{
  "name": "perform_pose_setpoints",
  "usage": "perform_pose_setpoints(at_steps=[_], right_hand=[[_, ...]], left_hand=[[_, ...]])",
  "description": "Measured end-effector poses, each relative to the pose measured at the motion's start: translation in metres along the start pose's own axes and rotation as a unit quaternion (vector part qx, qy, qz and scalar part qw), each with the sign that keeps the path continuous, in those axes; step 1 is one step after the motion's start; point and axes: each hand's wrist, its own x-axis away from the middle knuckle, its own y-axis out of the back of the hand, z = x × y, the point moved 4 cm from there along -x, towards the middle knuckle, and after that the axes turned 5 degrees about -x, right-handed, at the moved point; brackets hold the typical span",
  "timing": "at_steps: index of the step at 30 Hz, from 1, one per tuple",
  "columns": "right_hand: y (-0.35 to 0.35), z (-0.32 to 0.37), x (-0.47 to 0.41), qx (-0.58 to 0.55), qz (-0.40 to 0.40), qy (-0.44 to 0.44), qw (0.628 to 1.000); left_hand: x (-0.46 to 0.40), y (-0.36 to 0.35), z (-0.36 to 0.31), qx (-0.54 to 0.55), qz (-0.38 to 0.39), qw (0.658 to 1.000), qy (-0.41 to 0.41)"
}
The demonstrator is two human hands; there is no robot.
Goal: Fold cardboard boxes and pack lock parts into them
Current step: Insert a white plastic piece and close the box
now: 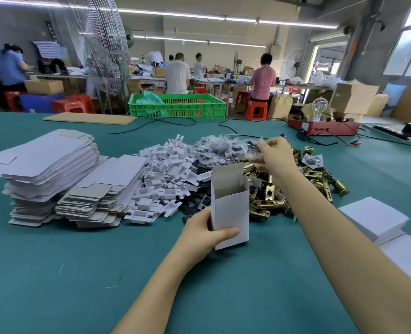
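The bench carries a teal cover and bears all the work items. At ten o'clock of the frame stand two stacks of flat box blanks, white face up, the taller stack to the outside. At centre lies a heap of white plastic inserts, touching the blanks. At one o'clock of the heap lies a pile of clear bagged parts; at three o'clock, a pile of brass lock parts. Closed white boxes sit at the frame's three o'clock edge. A folded white box stands upright before the brass pile, top flap open, lifted slightly off the bench. The left hand holds it, grip wrapped round the lower half, thumb across the front. The right hand hovers above the piles, grip pinching a small clear bag; its contents cannot be made out.
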Motion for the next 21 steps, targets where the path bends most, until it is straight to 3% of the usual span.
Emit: perform_pose_setpoints(at_steps=[3,8,12,16,21], right_hand=[[0.038,-0.006,0.028,-0.066,-0.026,-0.089,0.993],[0.069,-0.003,0.068,-0.144,0.059,-0.16,0.975],[0.074,0.031,0.084,-0.043,0.176,-0.081,0.98],[0.059,0.066,0.103,0.125,0.281,0.038,0.951],[0.033,0.091,0.125,0.257,0.273,0.177,0.91]], left_hand=[[0.002,-0.003,-0.004,-0.004,0.011,1.0,-0.011],[0.005,-0.006,-0.007,-0.009,0.022,0.999,-0.042],[0.006,-0.006,-0.006,-0.034,0.005,0.999,-0.031],[0.004,-0.006,-0.005,-0.043,-0.008,0.999,-0.027],[0.005,-0.007,-0.006,-0.038,-0.009,0.999,-0.031]])
